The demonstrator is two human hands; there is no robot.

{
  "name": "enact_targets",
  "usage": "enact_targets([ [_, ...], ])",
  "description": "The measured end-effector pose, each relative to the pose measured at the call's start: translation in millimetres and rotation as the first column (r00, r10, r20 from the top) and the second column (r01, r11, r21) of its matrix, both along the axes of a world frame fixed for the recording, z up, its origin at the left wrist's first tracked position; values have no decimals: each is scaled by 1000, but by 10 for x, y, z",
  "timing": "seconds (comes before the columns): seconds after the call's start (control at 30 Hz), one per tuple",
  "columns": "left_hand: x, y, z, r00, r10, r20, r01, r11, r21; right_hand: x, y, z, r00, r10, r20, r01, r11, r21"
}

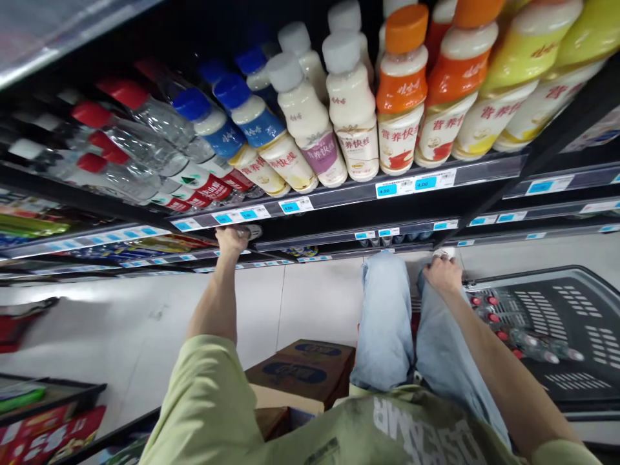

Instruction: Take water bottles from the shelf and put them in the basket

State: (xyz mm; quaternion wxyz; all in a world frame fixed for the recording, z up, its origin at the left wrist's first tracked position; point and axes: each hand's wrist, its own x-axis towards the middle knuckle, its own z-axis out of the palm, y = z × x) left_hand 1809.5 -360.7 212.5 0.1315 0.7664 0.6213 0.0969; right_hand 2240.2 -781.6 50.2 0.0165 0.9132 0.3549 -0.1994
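Note:
My left hand (231, 241) reaches forward to a lower shelf (310, 232), its fingers closed around what looks like a clear bottle (250, 231) at the shelf edge. My right hand (443, 274) rests by my knee, beside the dark plastic basket (571, 323). Its fingers curl over a small white thing that I cannot make out. Red-capped clear bottles (513, 336) lie in the basket. Above my left hand, red-capped water bottles (140, 148) stand on the shelf.
The upper shelf carries rows of milk-drink bottles with blue (242, 123), white (339, 110), orange (402, 90) and yellow (523, 71) labels, over blue price tags (387, 189). Cardboard boxes (300, 371) sit on the pale floor by my legs. Packaged goods fill a low shelf at left (43, 433).

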Motion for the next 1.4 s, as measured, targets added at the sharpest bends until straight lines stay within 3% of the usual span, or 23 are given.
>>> enact_targets([
  [0.07, -10, -113, -56, 992, 84, -92, -78, 995, 63, -11, 3, 6, 1000, -22, -16, 22, 1000, 16],
  [0.1, -4, -173, -79, 986, 69, -149, -61, 996, 57, -21, 1, 21, 999, -31, -27, 32, 999, 31],
  [0.23, 109, -396, -109, 949, -136, -286, 139, 990, -11, -40, -38, 130, 997, -39, -65, 47, 992, 118],
  [0.33, 337, -589, -29, 912, -267, -313, 274, 961, -22, -43, -120, 193, 996, -32, -88, 44, 989, 138],
  [0.43, 694, -887, 162, 863, -405, -302, 411, 911, -46, -101, -255, 223, 997, -6, -72, 17, 987, 160],
  [0.53, 1106, -1288, 424, 846, -464, -261, 467, 883, -54, -187, -412, 236, 998, 27, -64, -15, 983, 185],
  [0.7, 1687, -2189, 868, 849, -518, -108, 521, 854, -4, -319, -704, 228, 996, 49, -74, -23, 948, 318],
  [0.77, 1861, -2579, 1028, 810, -585, -52, 586, 809, 31, -408, -838, 205, 994, 33, -109, 15, 911, 412],
  [0.83, 2002, -2923, 1176, 717, -697, -18, 697, 715, 57, -543, -975, 167, 979, 37, -202, 77, 845, 529],
  [0.9, 2110, -3186, 1305, 649, -761, 11, 759, 649, 50, -711, -1100, 120, 930, 103, -352, 165, 739, 653],
  [1.0, 2228, -3423, 1407, 595, -800, 79, 802, 598, 15, -932, -1227, 65, 798, 281, -533, 312, 564, 765],
  [1.03, 2268, -3470, 1401, 579, -808, 107, 813, 582, -6, -976, -1251, 57, 756, 333, -563, 345, 528, 776],
  [1.1, 2369, -3537, 1307, 547, -819, 171, 836, 545, -60, -1010, -1277, 56, 699, 408, -588, 364, 505, 782],
  [1.2, 2597, -3594, 975, 542, -789, 289, 835, 543, -86, -970, -1290, 71, 665, 450, -596, 323, 546, 773],
  [1.3, 2885, -3572, 509, 638, -637, 433, 724, 687, -55, -918, -1290, 73, 653, 416, -633, 354, 572, 740],
  [1.4, 3118, -3463, 31, 668, -346, 658, 596, 779, -196, -884, -1282, 49, 640, 376, -670, 416, 563, 714],
])
